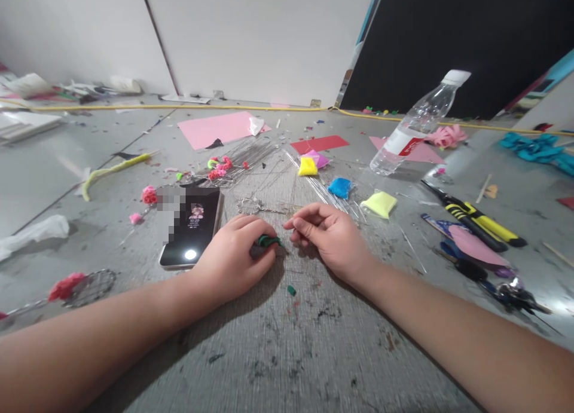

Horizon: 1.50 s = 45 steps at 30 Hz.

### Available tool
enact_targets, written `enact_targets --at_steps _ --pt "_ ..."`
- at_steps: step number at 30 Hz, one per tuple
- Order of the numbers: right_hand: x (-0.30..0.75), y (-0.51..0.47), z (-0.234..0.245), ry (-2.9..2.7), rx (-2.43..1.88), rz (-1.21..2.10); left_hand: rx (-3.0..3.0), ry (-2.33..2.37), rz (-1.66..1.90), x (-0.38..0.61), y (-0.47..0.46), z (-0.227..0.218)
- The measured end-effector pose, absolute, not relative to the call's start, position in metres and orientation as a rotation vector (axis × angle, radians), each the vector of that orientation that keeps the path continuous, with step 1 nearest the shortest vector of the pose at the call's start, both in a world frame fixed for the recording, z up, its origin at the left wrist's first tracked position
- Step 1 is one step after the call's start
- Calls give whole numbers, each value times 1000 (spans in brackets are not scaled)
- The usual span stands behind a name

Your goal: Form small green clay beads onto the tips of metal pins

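My left hand (240, 251) rests on the grey table with its fingers curled around a dark green strip (269, 241); part of it is hidden under the fingers, and its material is hard to tell. Just to its right is my right hand (332, 236), the thumb and forefinger pressed together. Whatever sits between those fingertips, if anything, is too small to make out. A small green bit (291, 290) lies on the table below the hands. Beyond them is a twisted wire piece (255, 206).
A phone (194, 228) lies beside my left hand. Farther back are soft packets in yellow (307, 166) and blue (340, 187), pink paper (215, 129) and thin wires. On the right stand a tilted-looking bottle (415, 129) and yellow-black pliers (479, 219).
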State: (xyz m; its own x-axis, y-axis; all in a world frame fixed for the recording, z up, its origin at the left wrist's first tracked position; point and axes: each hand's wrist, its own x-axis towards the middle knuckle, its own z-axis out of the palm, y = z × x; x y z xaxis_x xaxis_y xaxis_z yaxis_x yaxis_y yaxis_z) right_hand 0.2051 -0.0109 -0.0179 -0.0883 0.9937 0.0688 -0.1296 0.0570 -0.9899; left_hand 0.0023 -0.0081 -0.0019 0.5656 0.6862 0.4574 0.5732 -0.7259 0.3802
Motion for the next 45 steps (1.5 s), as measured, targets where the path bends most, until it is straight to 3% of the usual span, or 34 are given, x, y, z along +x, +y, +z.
enact_targets --at_steps 17,45 --pt "204 -7 -23 -1047 -841 1497 2571 1017 825 2 -6 -4" --pt "206 -9 -21 -1175 -994 1423 2612 1044 903 1 -3 -10"
